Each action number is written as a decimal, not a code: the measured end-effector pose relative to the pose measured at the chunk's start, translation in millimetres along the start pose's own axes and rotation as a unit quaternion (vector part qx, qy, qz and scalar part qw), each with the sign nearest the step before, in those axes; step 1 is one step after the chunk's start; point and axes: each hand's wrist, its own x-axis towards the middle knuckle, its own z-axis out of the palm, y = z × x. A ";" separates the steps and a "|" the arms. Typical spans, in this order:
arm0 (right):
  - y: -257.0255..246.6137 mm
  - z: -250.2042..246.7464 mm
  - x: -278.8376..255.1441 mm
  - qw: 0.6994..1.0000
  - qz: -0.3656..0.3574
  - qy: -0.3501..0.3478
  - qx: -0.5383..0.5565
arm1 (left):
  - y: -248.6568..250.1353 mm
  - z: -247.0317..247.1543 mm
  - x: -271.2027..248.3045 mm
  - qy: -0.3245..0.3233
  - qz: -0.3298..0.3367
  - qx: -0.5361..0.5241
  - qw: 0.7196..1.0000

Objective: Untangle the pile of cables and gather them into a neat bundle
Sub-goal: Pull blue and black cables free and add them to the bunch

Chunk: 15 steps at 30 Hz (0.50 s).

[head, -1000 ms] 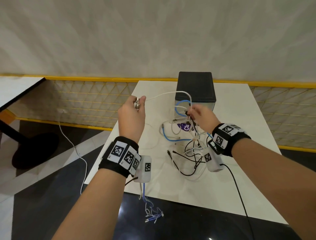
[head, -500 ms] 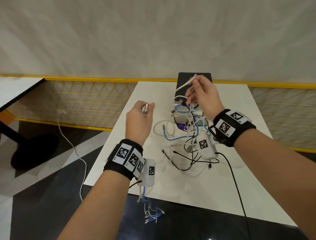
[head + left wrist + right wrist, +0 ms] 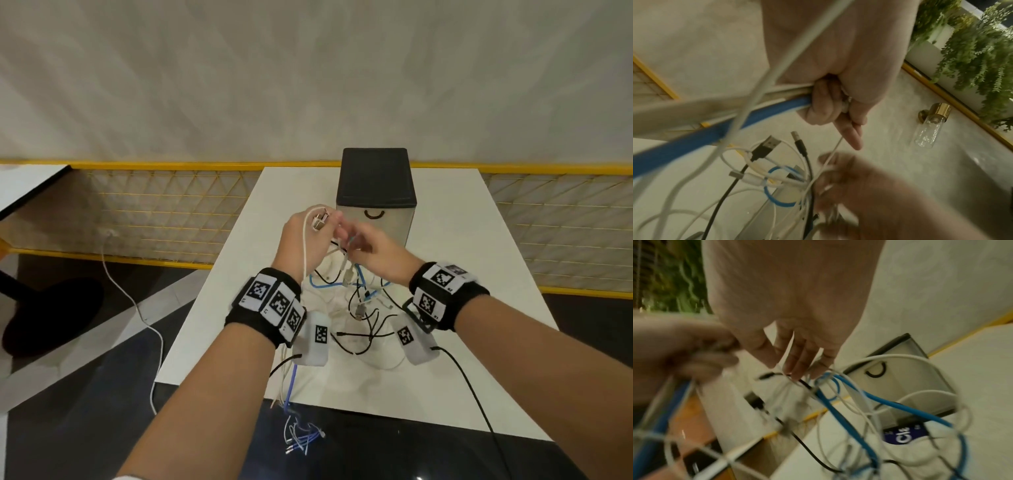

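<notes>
Two hands raised over a tangle of thin, smooth white, blue and black cables (image 3: 356, 301).
Left hand (image 3: 303, 240) closed around white and blue strands; right hand (image 3: 373, 253) pinches strands just beside it, tangle hanging below onto the matte white tabletop (image 3: 462, 240).

Cables (image 3: 356, 301): tangle of white, blue & black leads, partly lifted off the white table, rest lying loose on it w/ black loops nearest the front edge. Upper strands bunched together, hanging down in loops. Blue cable (image 3: 764, 112) thick, runs alongside white ones (image 3: 777, 68). Black USB plug (image 3: 767, 144) & a small round plug stick up free. Small blue loop (image 3: 780, 188) mid-tangle. Some ends dangle over table edge.
</notes>
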 end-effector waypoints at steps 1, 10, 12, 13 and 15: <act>11.2 3.8 -3.6 0.999 -0.004 -0.014 -0.041 | 0.9 -2.0 0.0 -0.005 0.003 -0.011 1.000; 26.8 -12.1 2.5 0.899 0.105 0.000 -0.426 | 7.4 -9.6 -6.2 -0.007 0.035 -0.053 0.998; 27.4 -7.6 4.8 0.938 0.040 0.031 -0.343 | 9.2 -11.5 -6.2 -0.032 0.042 -0.046 0.998; 26.9 -3.3 6.8 0.960 0.004 0.027 -0.277 | 10.0 -12.2 -6.3 -0.040 0.048 -0.043 0.997; 26.9 6.5 11.5 0.980 -0.048 -0.012 -0.191 | 11.9 -12.7 -6.5 -0.037 0.063 -0.043 0.996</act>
